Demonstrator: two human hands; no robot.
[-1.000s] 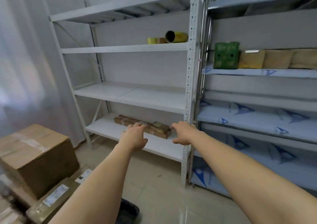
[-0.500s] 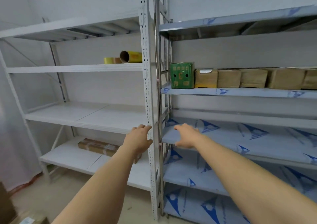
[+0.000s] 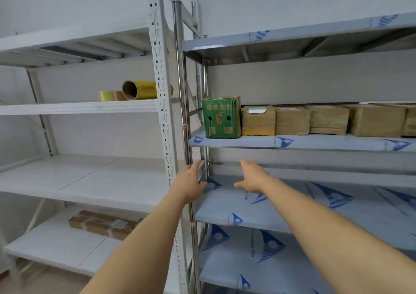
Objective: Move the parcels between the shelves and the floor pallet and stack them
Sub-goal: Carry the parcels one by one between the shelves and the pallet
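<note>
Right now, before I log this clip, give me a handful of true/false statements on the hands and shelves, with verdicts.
1. Both hands are empty. True: the left hand and right hand reach out with straight fingers.
2. The green box stands left of the brown parcels. True.
3. The green box sits on the white rack. False: it is on the blue-film shelf.
4. The yellow roll stands upright. False: it lies on its side.
5. A flat brown parcel lies on the low white shelf. True.
</note>
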